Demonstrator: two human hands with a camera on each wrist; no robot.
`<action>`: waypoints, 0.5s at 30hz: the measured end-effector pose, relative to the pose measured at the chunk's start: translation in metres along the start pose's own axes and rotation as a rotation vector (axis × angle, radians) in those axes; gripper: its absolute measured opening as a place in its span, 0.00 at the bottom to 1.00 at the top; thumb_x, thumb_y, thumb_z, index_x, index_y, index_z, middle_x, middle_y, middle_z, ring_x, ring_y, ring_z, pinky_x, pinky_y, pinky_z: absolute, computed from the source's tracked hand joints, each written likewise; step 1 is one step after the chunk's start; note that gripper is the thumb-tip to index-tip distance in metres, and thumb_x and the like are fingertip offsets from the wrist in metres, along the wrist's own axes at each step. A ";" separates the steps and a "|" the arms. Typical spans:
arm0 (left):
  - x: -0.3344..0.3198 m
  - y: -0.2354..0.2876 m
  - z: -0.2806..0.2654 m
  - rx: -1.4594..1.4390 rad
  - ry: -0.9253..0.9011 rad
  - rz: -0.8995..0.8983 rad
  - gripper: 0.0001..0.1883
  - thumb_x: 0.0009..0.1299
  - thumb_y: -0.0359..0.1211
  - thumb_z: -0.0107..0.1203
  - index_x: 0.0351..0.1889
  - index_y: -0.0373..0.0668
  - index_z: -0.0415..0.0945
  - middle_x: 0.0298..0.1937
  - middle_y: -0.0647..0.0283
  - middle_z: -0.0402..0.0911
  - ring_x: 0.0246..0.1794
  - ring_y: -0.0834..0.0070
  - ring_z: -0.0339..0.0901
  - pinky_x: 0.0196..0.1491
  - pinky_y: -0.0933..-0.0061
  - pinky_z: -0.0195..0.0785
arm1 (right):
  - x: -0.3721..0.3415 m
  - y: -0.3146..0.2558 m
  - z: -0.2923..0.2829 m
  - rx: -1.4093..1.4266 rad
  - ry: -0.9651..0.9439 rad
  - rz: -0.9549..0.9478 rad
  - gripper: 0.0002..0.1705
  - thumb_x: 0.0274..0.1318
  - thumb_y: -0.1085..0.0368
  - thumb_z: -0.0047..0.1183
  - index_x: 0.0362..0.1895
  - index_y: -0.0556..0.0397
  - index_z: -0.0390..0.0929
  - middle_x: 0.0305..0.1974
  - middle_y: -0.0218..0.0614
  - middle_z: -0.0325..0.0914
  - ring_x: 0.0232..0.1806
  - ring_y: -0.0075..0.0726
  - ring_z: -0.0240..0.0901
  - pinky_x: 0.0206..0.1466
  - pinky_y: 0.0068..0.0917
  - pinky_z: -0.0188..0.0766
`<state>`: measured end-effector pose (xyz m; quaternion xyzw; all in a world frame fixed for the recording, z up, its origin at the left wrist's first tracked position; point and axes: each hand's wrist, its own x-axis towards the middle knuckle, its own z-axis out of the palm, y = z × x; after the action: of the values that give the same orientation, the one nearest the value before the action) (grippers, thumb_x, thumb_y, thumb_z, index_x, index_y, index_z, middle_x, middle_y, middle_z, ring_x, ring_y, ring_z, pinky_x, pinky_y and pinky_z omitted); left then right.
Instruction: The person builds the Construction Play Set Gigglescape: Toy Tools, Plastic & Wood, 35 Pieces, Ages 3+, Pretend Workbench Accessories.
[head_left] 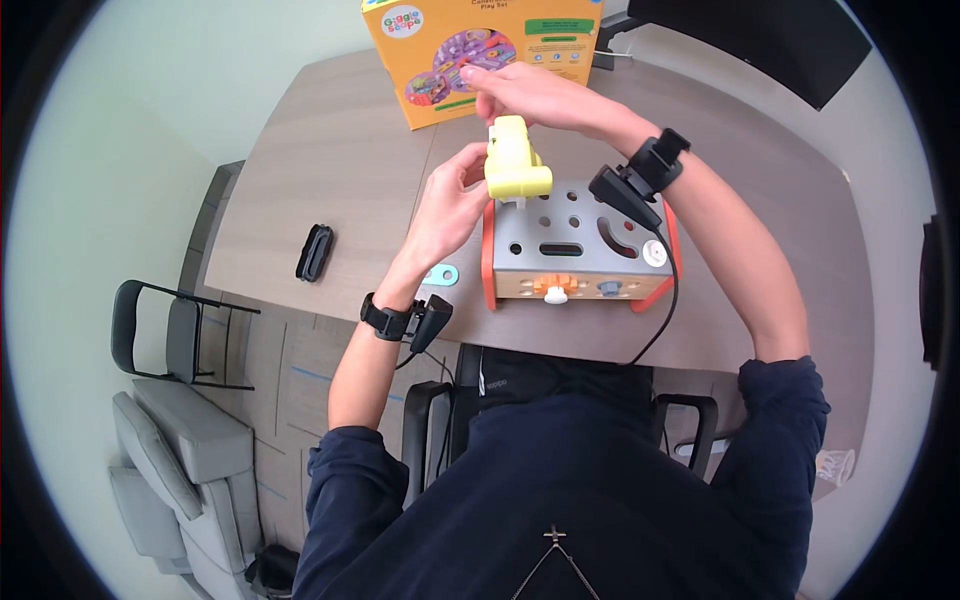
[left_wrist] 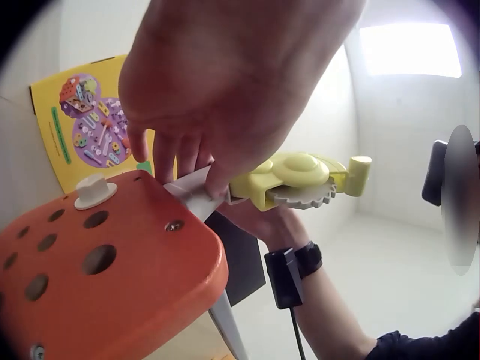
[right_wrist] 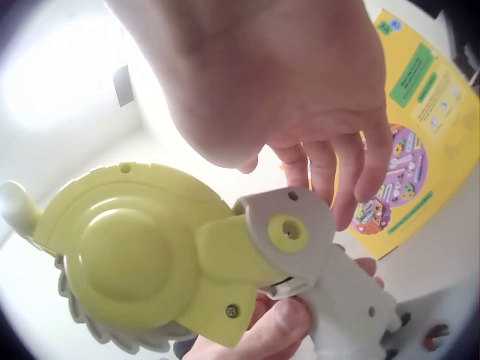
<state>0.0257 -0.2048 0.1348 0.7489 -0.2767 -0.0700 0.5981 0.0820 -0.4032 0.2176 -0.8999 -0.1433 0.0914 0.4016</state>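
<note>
A yellow toy saw (head_left: 516,165) with a toothed grey disc (left_wrist: 307,196) stands up on a light grey arm (right_wrist: 349,307) at the back left of a toy workbench (head_left: 600,262). My left hand (head_left: 448,208) grips that grey arm low down, its thumb along the near side in the right wrist view. Beyond the saw, my right hand (head_left: 545,98) hangs with fingers loosely bent, the fingertips close by the arm's hinge. The bench has a grey top with round holes and slots, and orange end panels (left_wrist: 142,255). An orange gear (head_left: 556,281) sits on its front.
A yellow play set box (head_left: 480,60) stands behind the bench. Left of the bench lie a turquoise strip (head_left: 445,275) and an open black case (head_left: 315,252). A monitor (head_left: 760,40) is at the back right. A cable (head_left: 672,300) runs from the right wrist camera.
</note>
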 end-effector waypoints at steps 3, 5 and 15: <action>0.001 -0.007 0.000 -0.010 -0.017 -0.003 0.20 0.81 0.31 0.60 0.67 0.32 0.76 0.63 0.48 0.87 0.70 0.62 0.82 0.73 0.61 0.72 | 0.004 -0.007 0.010 0.046 -0.063 0.070 0.48 0.76 0.22 0.36 0.38 0.56 0.83 0.36 0.38 0.84 0.40 0.32 0.80 0.50 0.32 0.76; 0.002 -0.009 -0.001 -0.015 -0.028 0.000 0.20 0.81 0.32 0.60 0.67 0.32 0.77 0.62 0.48 0.88 0.70 0.62 0.82 0.73 0.61 0.72 | 0.008 -0.008 0.016 0.074 -0.101 0.110 0.48 0.75 0.21 0.36 0.40 0.56 0.83 0.36 0.38 0.85 0.40 0.32 0.80 0.51 0.31 0.75; 0.004 -0.021 0.000 -0.025 -0.056 0.029 0.20 0.80 0.31 0.61 0.66 0.32 0.77 0.62 0.48 0.87 0.71 0.59 0.82 0.71 0.60 0.73 | 0.001 -0.013 0.026 0.072 -0.289 0.119 0.50 0.72 0.19 0.40 0.47 0.58 0.83 0.32 0.34 0.83 0.34 0.30 0.77 0.40 0.30 0.73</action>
<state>0.0361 -0.2037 0.1164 0.7350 -0.3033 -0.0855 0.6003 0.0733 -0.3766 0.2106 -0.8694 -0.1429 0.2487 0.4024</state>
